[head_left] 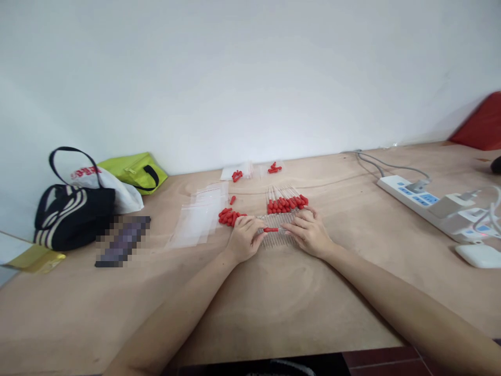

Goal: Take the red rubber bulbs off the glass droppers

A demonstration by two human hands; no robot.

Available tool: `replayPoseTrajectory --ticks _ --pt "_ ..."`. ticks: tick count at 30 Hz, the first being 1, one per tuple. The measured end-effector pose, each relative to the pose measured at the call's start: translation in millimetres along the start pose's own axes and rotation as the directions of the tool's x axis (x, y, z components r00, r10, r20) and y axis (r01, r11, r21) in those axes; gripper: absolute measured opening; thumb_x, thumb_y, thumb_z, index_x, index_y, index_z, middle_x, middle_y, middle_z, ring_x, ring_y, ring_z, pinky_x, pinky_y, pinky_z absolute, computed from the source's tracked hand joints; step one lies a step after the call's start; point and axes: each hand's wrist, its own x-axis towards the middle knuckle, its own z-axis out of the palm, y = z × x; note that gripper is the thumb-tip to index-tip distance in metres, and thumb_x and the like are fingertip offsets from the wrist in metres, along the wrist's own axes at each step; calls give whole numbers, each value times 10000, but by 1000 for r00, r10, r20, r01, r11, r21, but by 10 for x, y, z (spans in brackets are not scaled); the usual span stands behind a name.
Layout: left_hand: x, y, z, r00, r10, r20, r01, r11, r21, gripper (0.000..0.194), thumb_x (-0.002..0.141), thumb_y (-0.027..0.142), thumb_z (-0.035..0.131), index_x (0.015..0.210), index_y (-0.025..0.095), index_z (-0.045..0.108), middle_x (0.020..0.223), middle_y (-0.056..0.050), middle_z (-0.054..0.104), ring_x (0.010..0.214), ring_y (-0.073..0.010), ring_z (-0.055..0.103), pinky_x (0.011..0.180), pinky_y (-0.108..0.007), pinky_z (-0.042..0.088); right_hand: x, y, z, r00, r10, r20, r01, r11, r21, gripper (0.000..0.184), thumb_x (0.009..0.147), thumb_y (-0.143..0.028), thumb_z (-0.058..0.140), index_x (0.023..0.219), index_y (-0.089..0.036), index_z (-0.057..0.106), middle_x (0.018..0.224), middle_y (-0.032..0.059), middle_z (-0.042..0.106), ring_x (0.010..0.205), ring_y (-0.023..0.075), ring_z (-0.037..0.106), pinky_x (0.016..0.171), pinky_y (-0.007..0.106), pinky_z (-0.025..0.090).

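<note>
My left hand (245, 237) and my right hand (308, 232) meet over a row of clear glass tubes (278, 237) lying on the wooden table (274, 303). Between their fingertips they pinch one red rubber cap (271, 230) on a clear tube. Just behind lies a bunch of tubes fitted with red caps (287, 202). A small heap of loose red caps (229, 215) lies by my left hand. Clear plastic bags (199, 216) are spread further left.
Two small bags with red caps (254, 169) lie near the wall. A black striped bag (72, 214), a white bag and a green pouch (135, 171) sit at the left. A white power strip (438, 206) with plugs and cables lies at the right.
</note>
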Motion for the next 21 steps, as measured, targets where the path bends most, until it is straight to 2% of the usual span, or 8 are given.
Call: replayPoseTrajectory --ticks 2,4,8,16,21 --pt "26 21 7 999 19 37 -19 1000 10 271 810 329 497 1041 189 525 1044 -41 623 992 -181 509 861 -348 330 5 -18 2 1000 -24 -18 24 1000 -11 191 832 -287 475 894 -230 647 642 -7 586 725 129 473 926 382 249" --pt "49 38 20 996 55 66 -56 998 18 341 812 360 496 1109 193 500 1119 -45 592 1065 -189 477 911 -364 302 6 -34 6 999 -44 -32 43 999 -13 184 830 -284 481 887 -224 645 631 -8 575 715 127 465 924 377 249" --pt "61 52 48 994 98 56 -99 995 26 178 849 307 450 917 228 594 1037 2 637 1054 -169 499 947 -373 272 2 -51 15 998 -53 -27 53 999 -7 183 836 -273 467 850 -221 642 631 -10 567 713 123 465 927 374 236" --pt "24 70 54 995 99 23 -100 994 45 168 842 274 467 767 220 606 852 31 679 952 -153 556 964 -388 243 -12 -53 2 997 -75 -29 76 997 26 196 836 -239 444 762 -204 623 583 -23 556 710 113 478 917 378 209" --pt "11 61 47 994 109 9 -109 992 70 181 840 273 467 739 213 605 793 25 679 887 -156 565 932 -396 258 -24 -61 5 996 -80 -42 80 997 7 177 829 -248 458 754 -206 612 581 -30 570 706 112 473 907 372 209"
